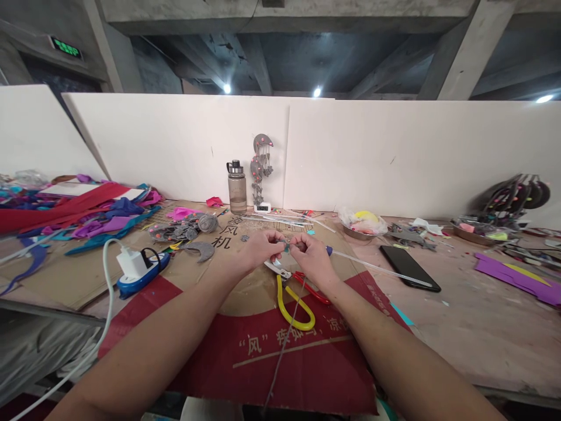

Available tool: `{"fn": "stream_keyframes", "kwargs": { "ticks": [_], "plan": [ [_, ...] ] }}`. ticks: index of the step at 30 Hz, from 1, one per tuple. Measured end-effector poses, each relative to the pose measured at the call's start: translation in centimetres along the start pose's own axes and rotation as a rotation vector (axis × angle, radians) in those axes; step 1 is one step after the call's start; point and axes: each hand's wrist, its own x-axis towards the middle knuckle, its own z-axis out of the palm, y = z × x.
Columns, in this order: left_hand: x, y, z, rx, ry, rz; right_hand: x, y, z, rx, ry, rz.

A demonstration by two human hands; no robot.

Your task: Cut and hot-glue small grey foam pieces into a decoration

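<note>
My left hand (264, 245) and my right hand (313, 257) meet over the cardboard, fingertips pinched around a small teal piece (287, 248). Fingers hide most of it, so its kind does not show. A thin grey cord (287, 336) runs from beneath my right hand down past the cardboard's near edge; its upper end is hidden. Below the hands lie yellow-handled scissors (295, 304), partly spread. Beside them is a red-handled tool (313, 289), partly covered by my right hand. A clear stick (381, 264) with a blue end extends right of that hand.
A printed cardboard sheet (210, 374) covers the work spot. Grey felt pieces (199, 251) and a blue power strip (144, 275) lie left. A bottle (237, 190) and small clock (262, 207) stand behind. A phone (409, 268) and a bowl (363, 231) are on the right.
</note>
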Motion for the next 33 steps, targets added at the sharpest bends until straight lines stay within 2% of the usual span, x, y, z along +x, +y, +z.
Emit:
{"fn": "stream_keyframes", "kwargs": {
  "ticks": [12, 33],
  "plan": [
    [-0.09, 0.19, 0.03, 0.003, 0.007, -0.011, 0.13, 0.71, 0.17, -0.017, 0.003, -0.008],
    [-0.01, 0.31, 0.06, 0.017, 0.010, -0.019, 0.10, 0.50, 0.14, -0.007, -0.010, 0.003]
  ]
}}
